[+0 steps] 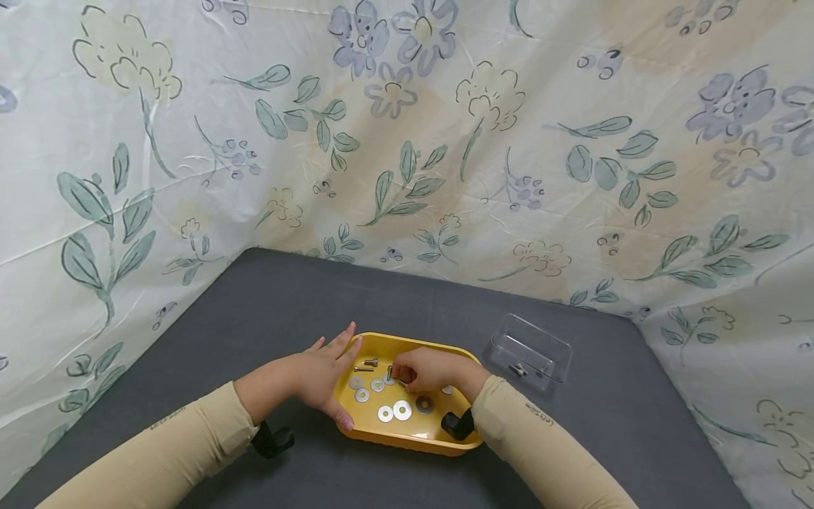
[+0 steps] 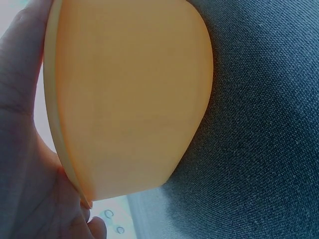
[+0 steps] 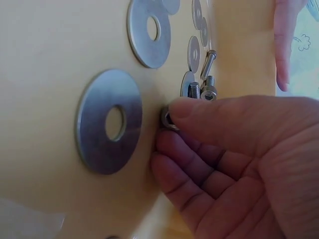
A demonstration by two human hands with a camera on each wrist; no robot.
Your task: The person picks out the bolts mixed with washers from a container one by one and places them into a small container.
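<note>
A yellow plastic tray (image 1: pixel 407 440) sits on the dark table with flat washers and socket-head bolts inside. My left hand (image 1: pixel 321 375) rests spread on the tray's left end, thumb on the front rim and fingers towards the back corner. Inside the tray, my right hand (image 1: pixel 432 369) pinches a socket-head bolt (image 3: pixel 168 119) between thumb and index finger; most of its shank is hidden. Close past the fingertips lie more bolts (image 3: pixel 208 64) and small washers. A large washer (image 3: pixel 109 122) lies flat nearer the right wrist camera.
Right of the tray stands a clear plastic box (image 1: pixel 553 346) with a few small metal pieces (image 1: pixel 518 370) in it. Grey cloth (image 1: pixel 356 290) covers the table. A floral curtain (image 1: pixel 407 177) hangs around the back and sides.
</note>
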